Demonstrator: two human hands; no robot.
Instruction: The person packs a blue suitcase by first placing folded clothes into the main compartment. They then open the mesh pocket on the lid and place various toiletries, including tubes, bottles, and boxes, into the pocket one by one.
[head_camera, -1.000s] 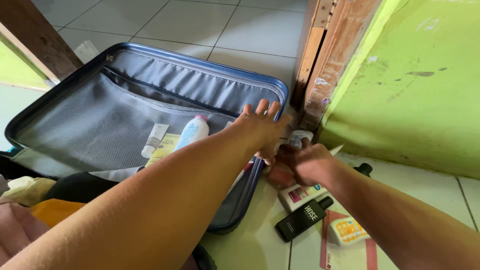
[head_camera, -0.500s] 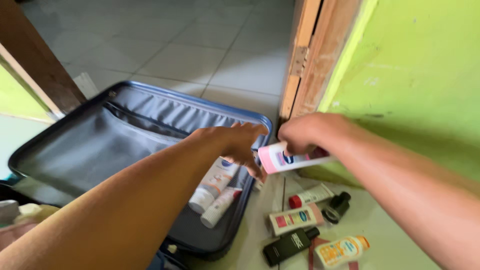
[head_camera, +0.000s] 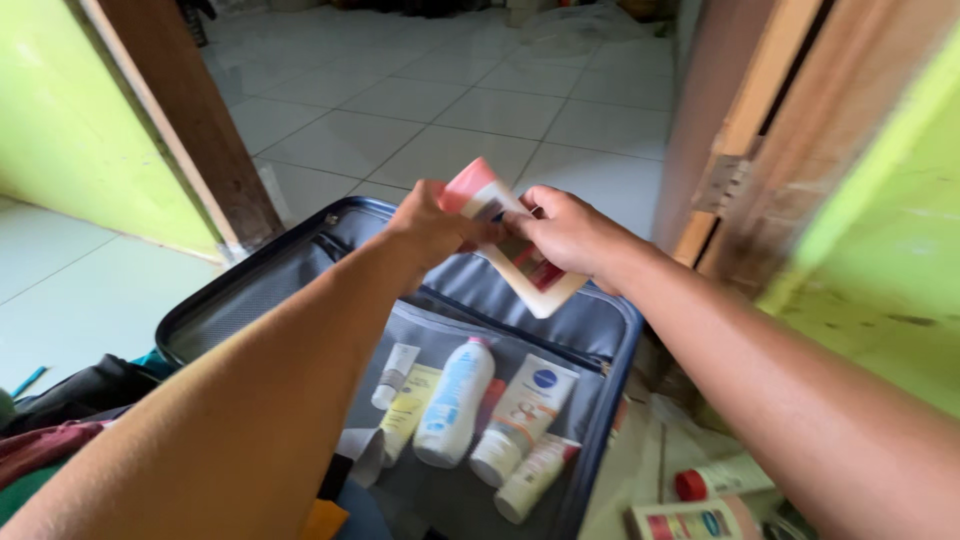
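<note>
You are holding the pink-capped tube (head_camera: 510, 240) with both hands, left hand (head_camera: 432, 222) and right hand (head_camera: 568, 232) closed around it, at twelve o'clock above the open suitcase (head_camera: 600, 330). Keep gripping it firmly.

white tube (head_camera: 510, 240) | pink cap at upper left, red-and-dark label, flat crimped end at lower right | tilted diagonally | held in the air between both hands, above the open suitcase's rear edge

Head camera looks down, close over an open suitcase (head_camera: 600, 330).
</note>
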